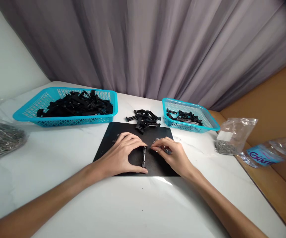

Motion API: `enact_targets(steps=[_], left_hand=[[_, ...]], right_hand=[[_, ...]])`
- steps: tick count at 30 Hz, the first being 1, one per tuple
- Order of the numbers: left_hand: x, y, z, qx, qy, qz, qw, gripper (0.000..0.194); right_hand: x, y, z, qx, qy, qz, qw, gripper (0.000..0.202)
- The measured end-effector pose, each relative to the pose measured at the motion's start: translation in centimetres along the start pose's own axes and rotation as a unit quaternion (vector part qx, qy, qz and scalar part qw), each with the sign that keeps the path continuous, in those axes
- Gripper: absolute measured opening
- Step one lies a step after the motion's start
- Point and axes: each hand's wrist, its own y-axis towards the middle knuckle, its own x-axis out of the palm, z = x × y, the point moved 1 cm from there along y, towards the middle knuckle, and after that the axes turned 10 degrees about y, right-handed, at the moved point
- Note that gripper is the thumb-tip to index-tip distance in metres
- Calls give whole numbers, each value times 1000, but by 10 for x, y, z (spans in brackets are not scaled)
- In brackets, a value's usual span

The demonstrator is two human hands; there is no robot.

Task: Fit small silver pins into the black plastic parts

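Observation:
My left hand [124, 153] grips a slim black plastic part [144, 157] by its two ends, thumb at the near end and fingers at the far end. The part stands over a black mat [130, 130]. Just right of it, my right hand [171, 152] is closed in a pinch, thumb against forefinger; whatever is between the fingertips is too small to make out. A pile of small shiny metal pieces [167, 150] lies on the mat, partly hidden by my right hand. More small metal pieces [114, 140] lie beyond my left hand.
Several black parts [144, 119] are heaped at the mat's far edge. A large blue basket [78, 121] of black parts stands left, a smaller blue basket [184, 125] right. Bags of metal pieces [2, 137] [225, 147] lie at both sides. A plastic bottle [269, 153] lies far right.

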Motion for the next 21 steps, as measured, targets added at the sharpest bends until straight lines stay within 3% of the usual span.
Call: enact_targets(steps=[4, 7, 12, 21], left_hand=[[1, 1, 0, -6, 5, 0, 1000, 79], [2, 1, 1, -13, 8, 1, 1000, 80], [2, 1, 3, -17, 1, 3, 1000, 77], [5, 0, 4, -20, -7, 8, 1000, 76]], right_hand=[[7, 2, -7, -14, 6, 59, 998, 6], [15, 2, -9, 32, 55, 89, 994, 7], [22, 0, -5, 84, 113, 93, 986, 13], [23, 0, -6, 38, 83, 87, 992, 6]])
